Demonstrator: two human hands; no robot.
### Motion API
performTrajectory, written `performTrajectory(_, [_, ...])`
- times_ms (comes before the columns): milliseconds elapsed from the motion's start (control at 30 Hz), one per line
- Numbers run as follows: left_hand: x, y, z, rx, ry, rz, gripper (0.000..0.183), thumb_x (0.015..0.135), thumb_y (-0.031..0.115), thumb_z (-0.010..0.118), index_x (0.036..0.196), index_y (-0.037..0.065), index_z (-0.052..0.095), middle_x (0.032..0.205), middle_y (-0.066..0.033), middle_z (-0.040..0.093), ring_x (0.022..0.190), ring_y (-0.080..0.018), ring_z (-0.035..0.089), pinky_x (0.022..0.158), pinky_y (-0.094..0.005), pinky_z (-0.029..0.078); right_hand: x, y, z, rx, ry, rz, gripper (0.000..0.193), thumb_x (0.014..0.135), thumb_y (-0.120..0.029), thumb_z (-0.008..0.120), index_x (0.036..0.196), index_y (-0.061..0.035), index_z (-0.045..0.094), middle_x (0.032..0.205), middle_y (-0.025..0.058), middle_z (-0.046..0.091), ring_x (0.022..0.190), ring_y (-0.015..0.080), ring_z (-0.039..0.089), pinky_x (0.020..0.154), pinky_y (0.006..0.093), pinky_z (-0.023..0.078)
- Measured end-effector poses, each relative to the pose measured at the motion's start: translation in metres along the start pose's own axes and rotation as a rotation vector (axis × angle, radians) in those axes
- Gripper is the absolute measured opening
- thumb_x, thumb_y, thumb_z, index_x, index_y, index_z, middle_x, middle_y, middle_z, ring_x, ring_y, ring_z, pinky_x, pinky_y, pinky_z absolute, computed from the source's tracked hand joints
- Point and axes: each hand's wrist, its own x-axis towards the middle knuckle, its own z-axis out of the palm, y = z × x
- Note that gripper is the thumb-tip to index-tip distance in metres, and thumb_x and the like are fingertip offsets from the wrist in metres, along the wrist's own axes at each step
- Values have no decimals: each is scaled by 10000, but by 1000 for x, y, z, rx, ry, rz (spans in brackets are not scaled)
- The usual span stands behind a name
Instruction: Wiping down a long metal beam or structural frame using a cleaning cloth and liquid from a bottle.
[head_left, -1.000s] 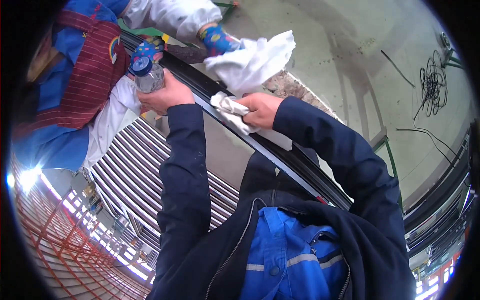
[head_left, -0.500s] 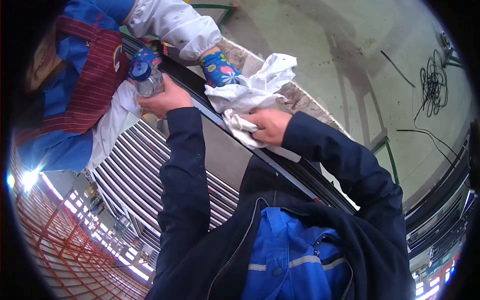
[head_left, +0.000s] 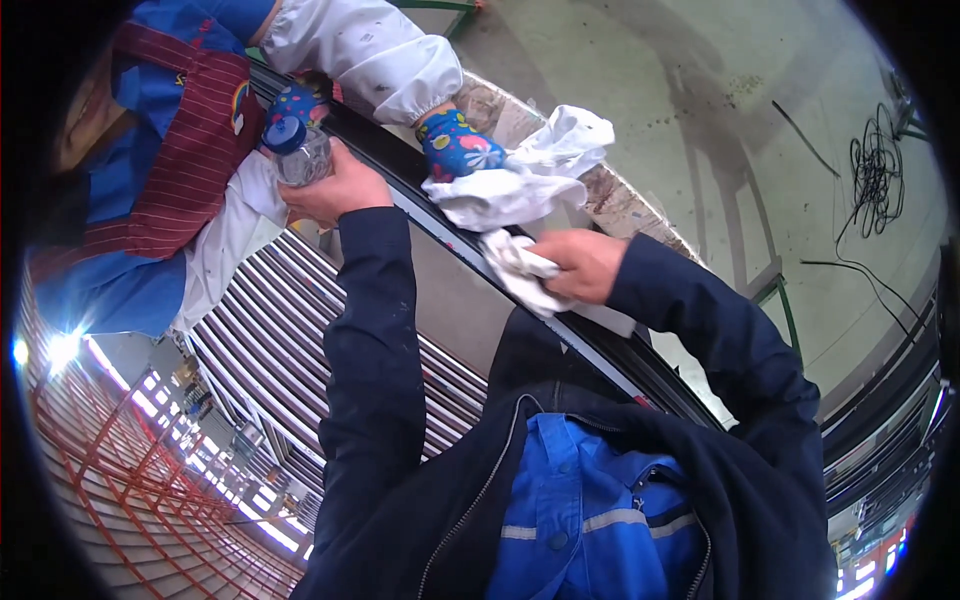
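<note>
My left hand is wrapped round a clear plastic bottle with a blue cap, held upright above the long dark metal profile. A bunched white cloth is gripped in my right hand and rests against the profile's edge. Just beyond it, a co-worker's hand in a blue flowered glove presses another white cloth onto the same profile. The co-worker's other gloved hand is behind the bottle, partly hidden.
A worn, pale-edged beam runs along the profile's far side. Many slim metal bars lie in rows at the left. On the floor to the right is a coil of black cable. The co-worker in a striped apron stands at upper left.
My right hand and its cloth have slid along the profile, rightward and slightly nearer. The co-worker's cloth has shifted a little right. My left hand keeps the bottle almost in place.
</note>
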Motion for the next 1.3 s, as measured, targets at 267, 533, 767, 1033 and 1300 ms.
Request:
performTrajectory(267, [-3,1,1,91,-36,37,856,722,285,832,1293,-112,332,1202,-285,493,1123,-454,506,943,-509,423,-22,-2,14,3,63,67,338,798,-10,534,1131,-26,586,966,183,553,909,352,567,826,398,454])
performTrajectory(533, [-5,4,-2,32,-8,80,791,719,258,829,1260,-96,374,1222,-285,484,1165,-440,467,995,-519,373,-3,-6,10,-476,259,270,455,763,-88,570,1212,-159,580,951,170,571,821,378,611,739,440,507])
performTrajectory(767, [-5,8,-2,-26,-4,-21,751,704,264,832,1225,-67,404,1191,-264,514,1141,-442,491,963,-543,390,42,-33,6,-790,161,400,562,775,-121,579,1317,-265,546,946,172,560,808,364,637,696,458,531])
performTrajectory(1033, [-2,0,2,1,11,40,751,689,265,834,1221,-43,400,1152,-230,531,1107,-433,518,906,-556,418,1,19,23,-380,469,351,344,788,-175,621,1127,-122,616,943,193,616,896,403,609,778,447,495])
performTrajectory(1300, [-7,3,5,47,83,38,682,712,335,810,1169,-4,435,1072,-209,561,1020,-430,536,840,-557,418,45,10,27,-512,563,563,400,842,-376,637,1117,-87,609,1009,205,672,914,400,645,780,460,516])
